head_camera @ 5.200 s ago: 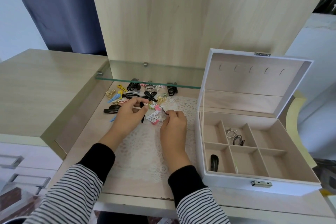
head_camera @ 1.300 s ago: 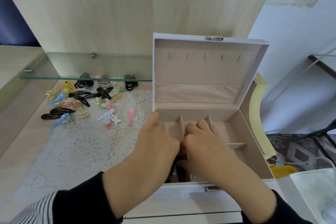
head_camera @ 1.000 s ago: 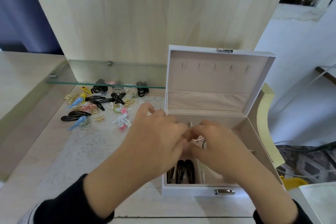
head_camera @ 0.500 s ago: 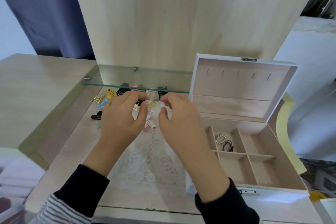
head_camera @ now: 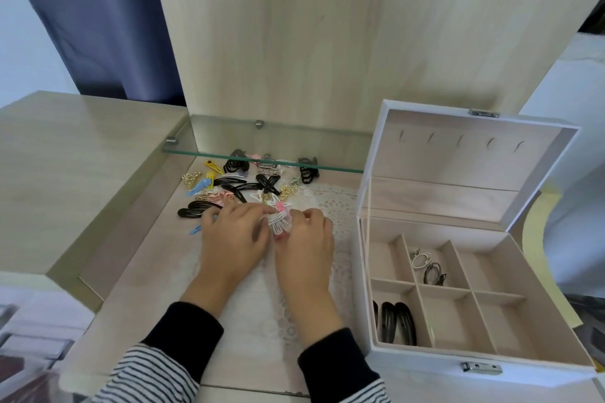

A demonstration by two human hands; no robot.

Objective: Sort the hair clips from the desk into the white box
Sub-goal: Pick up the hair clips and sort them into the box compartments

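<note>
A heap of hair clips (head_camera: 244,188), black, blue, yellow, pink and gold, lies at the back of the desk under a glass shelf. My left hand (head_camera: 234,234) and my right hand (head_camera: 306,239) are side by side at the heap's near edge, fingers curled around a white and pink clip (head_camera: 280,222) between them. The white box (head_camera: 422,366) stands open to the right. Its front left compartment holds black snap clips (head_camera: 396,322). A back compartment holds a silver clip (head_camera: 420,258) and a dark clip (head_camera: 433,273).
A white lace doily (head_camera: 334,203) covers the desk under my hands. The glass shelf (head_camera: 262,154) hangs low over the back of the heap. The box's raised lid (head_camera: 458,160) stands at the right. A higher wooden desktop (head_camera: 75,154) borders the left.
My hands left the box, where black clips now lie in the front left compartment, and came back left to the heap. They now close on the white and pink clip.
</note>
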